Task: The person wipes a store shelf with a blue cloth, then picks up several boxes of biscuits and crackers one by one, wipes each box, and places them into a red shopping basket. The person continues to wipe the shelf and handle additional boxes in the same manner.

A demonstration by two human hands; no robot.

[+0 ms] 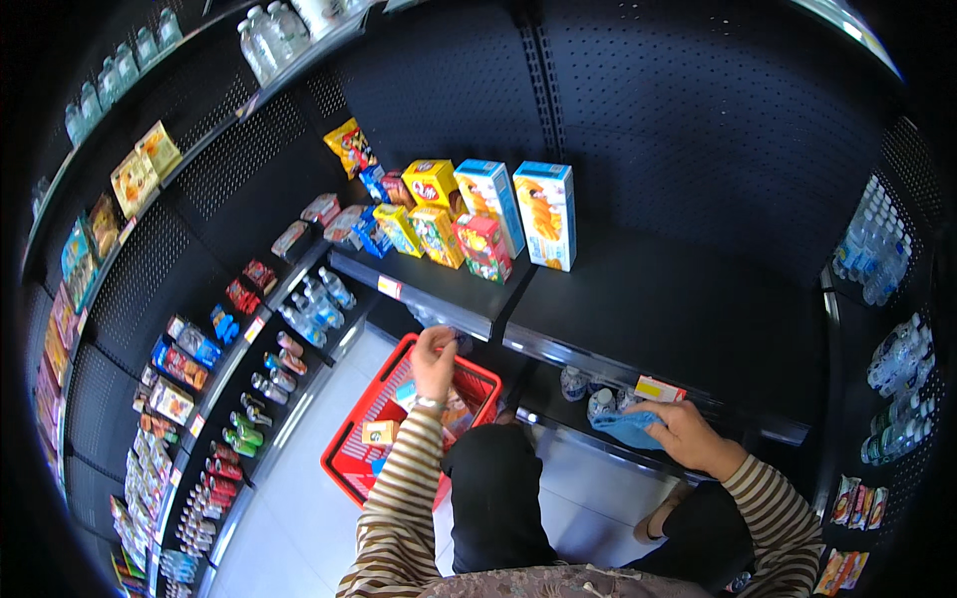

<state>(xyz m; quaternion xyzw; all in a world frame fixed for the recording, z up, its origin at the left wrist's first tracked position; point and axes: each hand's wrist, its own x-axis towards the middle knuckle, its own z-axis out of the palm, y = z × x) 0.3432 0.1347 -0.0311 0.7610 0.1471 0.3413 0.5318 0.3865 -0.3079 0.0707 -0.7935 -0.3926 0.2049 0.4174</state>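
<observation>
In my right hand [691,433] is a folded blue cloth [632,428], pinched between thumb and fingers. It hangs beside the lower shelf, partly in front of several small water bottles [574,383]. My left hand [434,362] is over the far part of a red plastic shopping basket [338,457], close to the upper shelf's front edge. Its fingers are curled and I cannot tell whether they hold anything. Inside the basket lie a small cream-coloured box [380,432] and other packages, partly hidden by my left forearm.
On the shelf ahead, two tall blue-and-white snack boxes [543,217] stand beside yellow cartons [437,235] and a red carton [483,247]. Price tags [659,389] line the shelf edges. Stocked shelving curves along the left, with drink cans [239,433]. Bottle packs [873,243] stand at right.
</observation>
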